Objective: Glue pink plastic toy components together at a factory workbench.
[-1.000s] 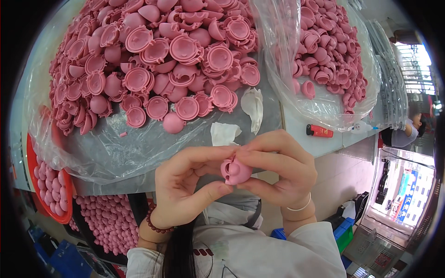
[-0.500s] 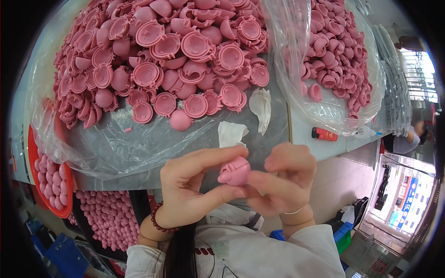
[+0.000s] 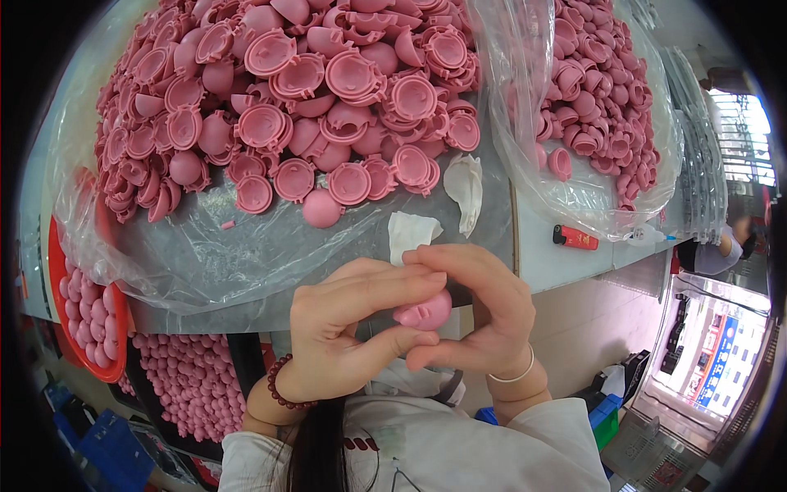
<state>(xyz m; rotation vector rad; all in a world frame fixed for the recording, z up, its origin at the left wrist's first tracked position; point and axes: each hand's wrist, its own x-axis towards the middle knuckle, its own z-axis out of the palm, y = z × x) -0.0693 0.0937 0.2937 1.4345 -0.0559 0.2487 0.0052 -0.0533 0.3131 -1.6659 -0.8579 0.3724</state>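
Between my two hands is a small pink plastic ball (image 3: 428, 313) with a raised nub on its left side. My left hand (image 3: 348, 324) pinches it between fingers above and thumb below. My right hand (image 3: 488, 316) curls round its right side, fingertips meeting the left fingers at the top and the thumb beneath; the fingers partly hide the ball. Past my hands, a big heap of pink plastic half shells (image 3: 270, 123) lies on plastic sheeting. Two scraps of white cloth (image 3: 410, 233) rest just beyond my fingers.
Another heap of pink shells (image 3: 590, 107) sits in a clear plastic bag at the right. A red lighter (image 3: 575, 238) lies near the table edge. An orange-red basin (image 3: 121, 348) with pink balls stands at left, above a dark crate of pink balls (image 3: 188, 385). A person (image 3: 721, 250) is at far right.
My right hand has moved in from the right and closed round the ball. The ball has turned a little, and my left hand keeps its pinch.
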